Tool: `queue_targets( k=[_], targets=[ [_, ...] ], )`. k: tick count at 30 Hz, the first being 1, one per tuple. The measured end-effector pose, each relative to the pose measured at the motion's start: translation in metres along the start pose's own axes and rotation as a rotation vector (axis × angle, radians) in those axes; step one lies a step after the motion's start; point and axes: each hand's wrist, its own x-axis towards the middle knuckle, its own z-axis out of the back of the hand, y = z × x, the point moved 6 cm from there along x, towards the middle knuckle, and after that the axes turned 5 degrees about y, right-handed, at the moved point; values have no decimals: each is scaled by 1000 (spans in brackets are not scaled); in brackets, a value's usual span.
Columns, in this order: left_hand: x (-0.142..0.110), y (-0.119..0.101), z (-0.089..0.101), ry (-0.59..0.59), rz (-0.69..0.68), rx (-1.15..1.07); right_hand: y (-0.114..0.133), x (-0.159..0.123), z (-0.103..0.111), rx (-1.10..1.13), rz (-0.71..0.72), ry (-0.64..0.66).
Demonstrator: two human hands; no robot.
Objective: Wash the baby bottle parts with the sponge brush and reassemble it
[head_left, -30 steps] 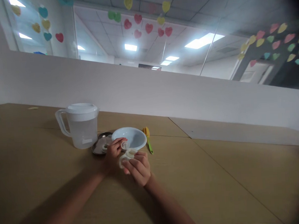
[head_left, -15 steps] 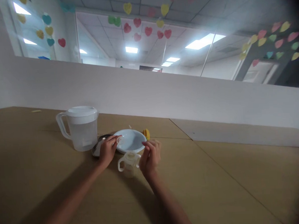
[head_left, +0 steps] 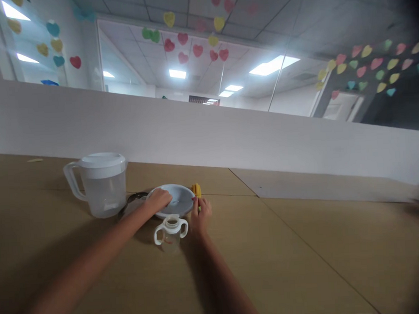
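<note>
A white bowl (head_left: 184, 206) sits on the table. My left hand (head_left: 159, 199) reaches over its left side with curled fingers pointing down inside; whatever they hold is hidden. My right hand (head_left: 201, 213) is at the bowl's right rim, thumb and fingers closed together. A small patch of red and one of green show by its fingertips, too small to name. In front of the bowl, between my forearms, stands a clear baby bottle (head_left: 171, 241) upright, with white handles on both sides and an uncovered top. Neither hand touches it.
A clear lidded pitcher (head_left: 106, 193) stands to the left. A dark metal dish (head_left: 136, 197) lies partly under my left forearm. Behind the bowl's right rim is a yellow object (head_left: 196, 189). A white wall (head_left: 230, 142) with windows rises behind the table (head_left: 288, 256).
My left hand has moved from the bowl's left rim down into the bowl; the small clear ring-like piece at its fingertips is now out of sight. My right hand has closed in on the right rim.
</note>
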Motion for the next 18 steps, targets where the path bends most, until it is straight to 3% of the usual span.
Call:
queue_targets(
  k=[4,8,14,18],
  targets=[
    [5,-2,-7,-5,-5,-178,-8,-4,-2,-30,-53,-4],
    [7,5,-2,-77,0,-337,-22,-10,-8,55,-186,13],
    [1,19,30,-265,54,-467,-37,-16,-22,131,-308,104],
    [-18,18,59,-492,8,-788,-41,-18,-27,136,-334,114]
  ],
)
